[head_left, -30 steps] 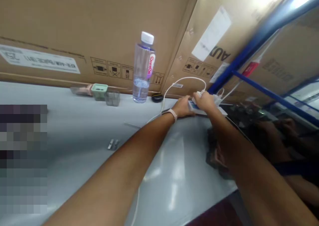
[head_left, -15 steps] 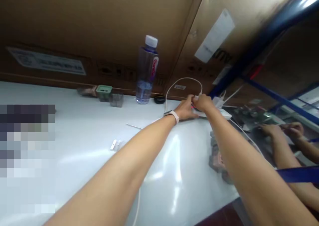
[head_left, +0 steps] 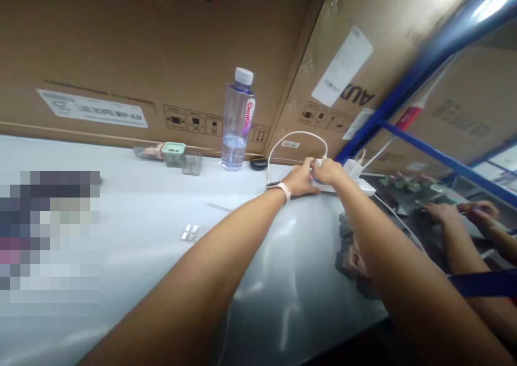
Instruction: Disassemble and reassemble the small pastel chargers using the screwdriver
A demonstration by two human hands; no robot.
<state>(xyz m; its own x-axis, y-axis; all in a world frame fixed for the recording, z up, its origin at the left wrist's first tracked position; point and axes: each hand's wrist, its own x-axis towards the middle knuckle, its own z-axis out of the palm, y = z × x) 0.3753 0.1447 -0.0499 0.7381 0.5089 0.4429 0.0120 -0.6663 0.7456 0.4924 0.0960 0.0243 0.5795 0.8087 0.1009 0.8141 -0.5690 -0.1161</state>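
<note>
A white power strip (head_left: 367, 187) lies near the back of the table, against the cardboard boxes. My left hand (head_left: 299, 181), with a pale band on the wrist, grips its left end. Close beside it, my right hand (head_left: 329, 171) is closed around a white plug at the strip, mostly hidden by the fingers. From that plug a white cable (head_left: 297, 133) loops up and down to the left, passing behind my left wrist. Farther right on the strip, a white adapter (head_left: 352, 168) sits plugged in.
A water bottle (head_left: 235, 124) stands left of my hands, beside a small black object (head_left: 258, 163). Small green (head_left: 173, 154) and clear plastic pieces (head_left: 191, 164) sit along the cardboard box (head_left: 121, 43). Blue rack bars (head_left: 363, 124) rise at right; another person's hands (head_left: 442, 213) work beyond them.
The view has tilted slightly and become sharper. Both hands stay at the power strip, with the right fingers shifted only a little around the plug.
</note>
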